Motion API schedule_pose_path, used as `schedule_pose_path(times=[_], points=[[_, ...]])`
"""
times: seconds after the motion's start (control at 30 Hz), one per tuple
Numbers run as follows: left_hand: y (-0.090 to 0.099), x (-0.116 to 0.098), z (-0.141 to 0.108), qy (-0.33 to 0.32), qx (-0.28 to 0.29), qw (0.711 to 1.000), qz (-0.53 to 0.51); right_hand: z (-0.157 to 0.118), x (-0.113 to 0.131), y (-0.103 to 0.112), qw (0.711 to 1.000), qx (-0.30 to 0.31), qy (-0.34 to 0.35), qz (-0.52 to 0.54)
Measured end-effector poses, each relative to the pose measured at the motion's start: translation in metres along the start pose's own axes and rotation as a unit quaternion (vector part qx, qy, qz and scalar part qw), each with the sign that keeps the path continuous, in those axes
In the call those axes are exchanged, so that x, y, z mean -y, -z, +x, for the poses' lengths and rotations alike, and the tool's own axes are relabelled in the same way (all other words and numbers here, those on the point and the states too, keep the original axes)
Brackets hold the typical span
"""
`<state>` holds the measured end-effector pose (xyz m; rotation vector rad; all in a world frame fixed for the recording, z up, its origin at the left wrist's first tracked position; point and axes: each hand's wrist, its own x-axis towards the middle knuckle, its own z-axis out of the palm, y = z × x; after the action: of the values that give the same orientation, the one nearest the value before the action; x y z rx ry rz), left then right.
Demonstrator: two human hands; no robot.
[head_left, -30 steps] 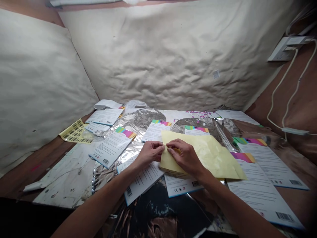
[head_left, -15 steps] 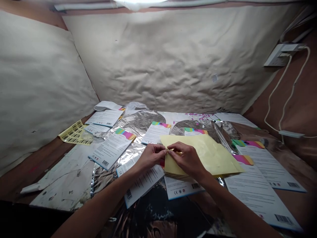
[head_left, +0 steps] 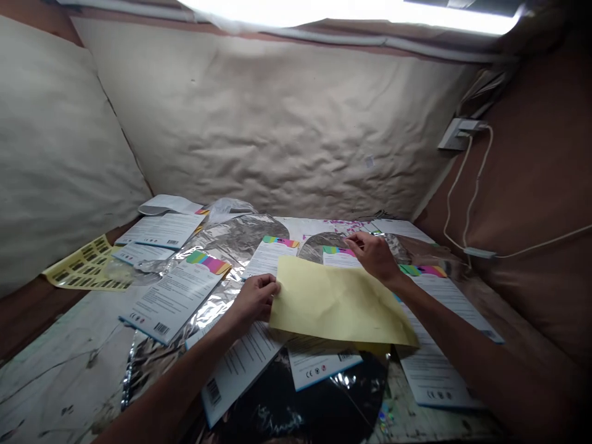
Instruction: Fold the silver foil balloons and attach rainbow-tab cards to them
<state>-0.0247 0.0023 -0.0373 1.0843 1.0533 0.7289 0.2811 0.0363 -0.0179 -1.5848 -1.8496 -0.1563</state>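
I see the left hand (head_left: 254,299) gripping the left edge of the pale yellow sheet (head_left: 337,305), which sits over the printed cards toward the front of the counter (head_left: 55,376). The right hand (head_left: 374,256) hangs open past the sheet's far edge, well apart from the left, its fingers (head_left: 351,239) just above a rainbow-striped card (head_left: 340,260) and crumpled silver foil (head_left: 240,237). More printed cards (head_left: 161,231) and a sheet of barcode labels (head_left: 86,265) lie farther left.
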Motion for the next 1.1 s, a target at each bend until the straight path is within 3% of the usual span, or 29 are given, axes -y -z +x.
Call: schedule_pose_path(times=[0.1,0.23,0.4,0.67,1.1], points=[[0.002,-0.002,0.001,0.014,-0.01,1.0,0.011,0.011,-0.047,-0.012,0.999,0.018,0.001,-0.048],[-0.001,-0.005,0.0,0.02,-0.007,1.0,0.016,0.008,-0.07,-0.031,0.994,0.049,0.038,-0.094],[-0.003,-0.008,-0.001,0.025,-0.008,1.0,0.015,0.004,-0.074,-0.045,0.986,0.067,0.06,-0.139],[-0.005,-0.01,-0.003,0.032,-0.01,0.999,0.011,0.001,-0.072,-0.047,0.975,0.091,0.081,-0.185],[0.0,-0.004,0.001,0.028,0.005,0.999,0.018,0.005,-0.071,-0.052,0.978,0.056,0.019,-0.199]])
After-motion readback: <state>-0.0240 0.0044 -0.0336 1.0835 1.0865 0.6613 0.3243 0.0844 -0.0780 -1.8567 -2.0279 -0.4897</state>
